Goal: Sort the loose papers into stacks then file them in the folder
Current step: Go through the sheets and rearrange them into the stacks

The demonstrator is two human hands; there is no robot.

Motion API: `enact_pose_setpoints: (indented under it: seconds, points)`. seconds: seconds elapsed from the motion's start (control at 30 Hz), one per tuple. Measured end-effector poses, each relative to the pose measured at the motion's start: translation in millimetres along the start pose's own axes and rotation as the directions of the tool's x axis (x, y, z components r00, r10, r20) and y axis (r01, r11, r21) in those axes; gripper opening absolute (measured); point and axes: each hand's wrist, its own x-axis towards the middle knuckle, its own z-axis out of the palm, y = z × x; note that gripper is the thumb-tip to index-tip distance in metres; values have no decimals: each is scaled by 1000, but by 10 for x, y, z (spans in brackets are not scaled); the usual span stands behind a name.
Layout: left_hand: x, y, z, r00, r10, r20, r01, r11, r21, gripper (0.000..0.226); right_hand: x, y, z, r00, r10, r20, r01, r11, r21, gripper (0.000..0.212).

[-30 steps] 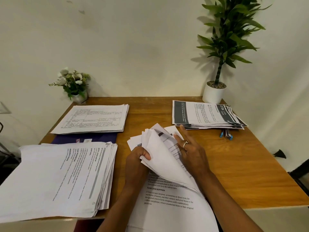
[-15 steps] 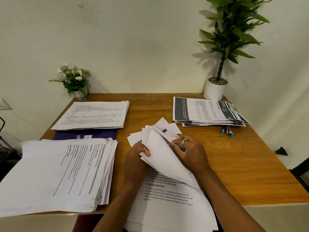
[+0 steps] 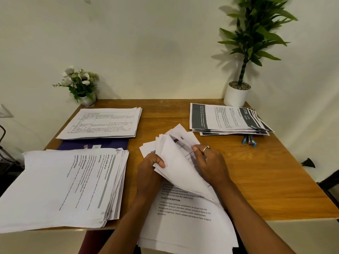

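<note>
A pile of loose papers (image 3: 185,213) lies at the table's near edge, partly overhanging it. My left hand (image 3: 149,171) grips several sheets (image 3: 176,162) lifted and bent back from that pile, thumb on top. My right hand (image 3: 211,164) has its fingers curled in among the lifted sheets, a ring on one finger. Three sorted stacks lie around: a large one at near left (image 3: 60,186), a table-printed one at far left (image 3: 102,122), a dark-banded one at far right (image 3: 225,119). A blue folder (image 3: 91,144) peeks out between the two left stacks.
A small white flower pot (image 3: 88,100) stands at the far left corner and a tall green plant in a white pot (image 3: 236,95) at the far right. Blue-capped pens (image 3: 249,140) lie below the right stack. The wooden table (image 3: 266,173) shows bare at right.
My right hand's fingers have gone from stretched flat on the sheets to curled in among them. The left hand keeps its grip on the lifted sheets.
</note>
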Motion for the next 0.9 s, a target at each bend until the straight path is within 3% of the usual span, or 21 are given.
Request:
enact_pose_setpoints:
  seconds: [0.07,0.17,0.2,0.27,0.33,0.47,0.5,0.57,0.63,0.67,0.7,0.77,0.83,0.9]
  points:
    - [-17,24,-9,1000,4,1,-4,999,48,31,1,-62,-52,989,139,-49,-126,969,213,23]
    - [-5,30,-7,999,-34,-24,37,989,140,8,50,-88,-163,948,318,24,-298,856,423,22]
    - [10,24,-2,996,-54,-65,65,980,186,23,85,-83,-207,933,350,85,-352,836,422,21]
    - [12,41,-2,993,-100,-60,109,979,172,33,185,-80,-302,890,396,228,-455,816,358,15]
    - [10,63,-9,998,-66,-16,68,983,171,9,284,-108,-382,850,409,331,-510,796,325,15]
    - [21,0,-26,998,-23,-56,34,976,216,13,445,-129,-439,804,455,383,-569,776,271,9]
    - [9,17,-26,999,-15,-36,21,984,174,7,466,-130,-431,787,472,396,-575,794,196,14]
    - [-13,35,-18,1000,10,-15,-8,987,161,16,501,-112,-370,782,496,379,-503,860,-88,39]
    - [0,24,0,999,22,-24,-18,985,171,19,485,-121,-261,802,491,340,-374,857,-355,61]
    - [-1,26,-2,1000,17,-25,-13,989,144,19,460,-159,-209,812,489,319,-353,846,-400,67]
    - [-1,14,-2,1000,13,-22,-10,994,105,20,447,-197,-166,818,490,302,-367,848,-381,67]
    - [7,2,2,1000,-3,-9,4,999,40,21,444,-255,-127,822,496,281,-445,866,-227,46]
    - [19,-29,-11,1000,-26,-7,26,1000,15,20,474,-269,-153,779,534,329,-515,844,-149,28]
    - [22,-20,-12,999,-38,0,38,999,-2,19,481,-250,-228,717,578,389,-563,810,-165,24]
